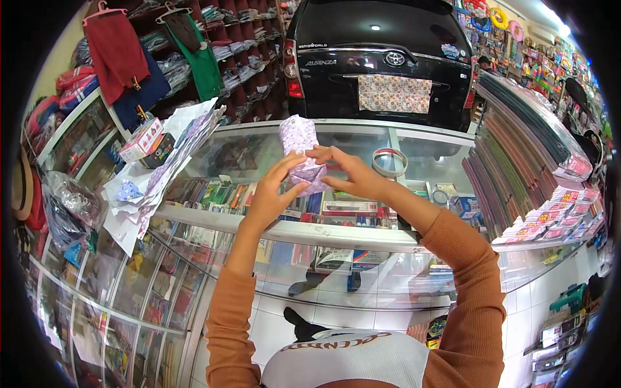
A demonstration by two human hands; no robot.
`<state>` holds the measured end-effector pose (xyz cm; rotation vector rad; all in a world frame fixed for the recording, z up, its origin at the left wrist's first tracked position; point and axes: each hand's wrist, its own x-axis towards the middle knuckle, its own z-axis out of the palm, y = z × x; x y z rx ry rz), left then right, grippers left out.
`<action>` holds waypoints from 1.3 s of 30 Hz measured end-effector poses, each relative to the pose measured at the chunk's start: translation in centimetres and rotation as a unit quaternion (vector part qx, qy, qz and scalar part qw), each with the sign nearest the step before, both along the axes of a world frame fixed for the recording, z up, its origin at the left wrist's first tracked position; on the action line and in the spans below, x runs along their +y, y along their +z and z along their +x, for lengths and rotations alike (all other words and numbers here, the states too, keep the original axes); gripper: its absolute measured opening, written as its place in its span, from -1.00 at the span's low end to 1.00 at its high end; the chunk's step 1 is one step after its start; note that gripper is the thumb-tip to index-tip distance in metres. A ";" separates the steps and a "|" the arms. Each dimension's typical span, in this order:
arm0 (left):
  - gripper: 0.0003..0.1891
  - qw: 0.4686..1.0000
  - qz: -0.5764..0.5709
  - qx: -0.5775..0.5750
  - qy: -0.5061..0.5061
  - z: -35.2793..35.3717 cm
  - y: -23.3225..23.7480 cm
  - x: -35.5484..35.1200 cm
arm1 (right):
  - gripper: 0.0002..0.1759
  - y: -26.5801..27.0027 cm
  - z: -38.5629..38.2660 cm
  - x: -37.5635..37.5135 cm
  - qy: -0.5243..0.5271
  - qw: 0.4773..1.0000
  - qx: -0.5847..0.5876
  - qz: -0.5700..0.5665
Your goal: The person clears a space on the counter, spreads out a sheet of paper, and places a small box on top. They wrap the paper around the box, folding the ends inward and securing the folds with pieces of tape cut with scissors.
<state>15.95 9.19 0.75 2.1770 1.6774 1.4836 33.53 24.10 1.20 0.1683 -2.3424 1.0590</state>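
A long parcel in light purple patterned paper (298, 134) lies on the glass counter, its near end folded inward. My left hand (277, 185) rests on the left side of that end, fingertips on top and thumb at the fold. From the right, my right hand (346, 173) presses on the same end, with its index finger bent over the top and its thumb near the lower edge. Both hands hold the paper between them. To the right of my right hand, a roll of clear tape (389, 162) lies on the glass.
Paper sheets (158, 187) and small boxes (142, 140) are at the counter's left. Tall stacks of folders (511, 155) and small packs (556, 213) stand at the right. A black car (381, 58) is behind the glass counter (246, 152).
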 end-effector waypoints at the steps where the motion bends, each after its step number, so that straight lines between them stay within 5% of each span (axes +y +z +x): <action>1: -0.55 0.998 0.011 0.047 0.044 0.5 0.2 -0.2 | -0.59 0.1 -0.1 -0.2 -0.023 1.000 -0.006 0.017; 6: -0.58 0.998 0.003 0.014 0.063 0.2 -0.4 0.4 | -0.54 -1.2 -1.2 -0.2 -0.150 0.964 0.089 0.203; 13: -0.67 0.993 0.071 -0.022 0.096 0.2 -1.5 2.3 | -0.44 -2.6 -2.2 -0.3 -0.179 0.981 0.017 -0.076; 16: -0.66 0.989 0.073 -0.095 0.087 0.5 -2.0 2.7 | -0.44 -1.9 -1.8 -0.2 -0.182 0.983 -0.009 -0.029; 19: -0.49 0.949 0.040 -0.311 0.035 1.1 -2.1 2.4 | -0.50 -0.6 -1.1 -1.0 -0.201 0.976 0.071 0.047; 22: -0.27 0.954 0.045 -0.293 0.049 2.2 -1.4 1.4 | -0.57 0.2 -1.2 -1.3 -0.171 0.970 0.154 0.075; 25: -0.11 0.979 -0.063 -0.130 0.144 3.2 0.3 -0.4 | -0.70 1.0 -0.7 -1.4 -0.141 0.975 0.122 0.118; 29: -0.22 0.938 0.084 0.212 0.259 2.1 -1.0 -0.2 | -0.76 1.0 -0.4 -1.0 -0.096 0.977 0.116 0.150; 30: -0.38 0.934 0.118 0.218 0.255 2.5 -0.6 -0.3 | -0.69 0.7 -0.3 -0.9 -0.096 0.986 0.108 0.087; 33: -0.46 0.994 0.008 -0.029 0.106 1.5 -1.2 0.4 | -0.45 -1.0 -0.3 -0.2 -0.094 0.987 0.085 -0.102; 34: -0.49 0.993 0.024 -0.040 0.109 1.3 -1.2 0.5 | -0.29 -1.7 -0.5 0.2 -0.128 0.989 0.056 -0.052; 38: -0.47 0.987 0.091 -0.017 0.135 -0.1 -1.7 0.9 | -0.39 -1.8 -1.4 -0.5 -0.110 0.991 -0.013 -0.069; 39: -0.46 0.988 0.047 -0.099 0.112 0.1 -1.7 0.6 | -0.45 -1.5 -1.6 -0.7 -0.119 0.993 0.026 0.006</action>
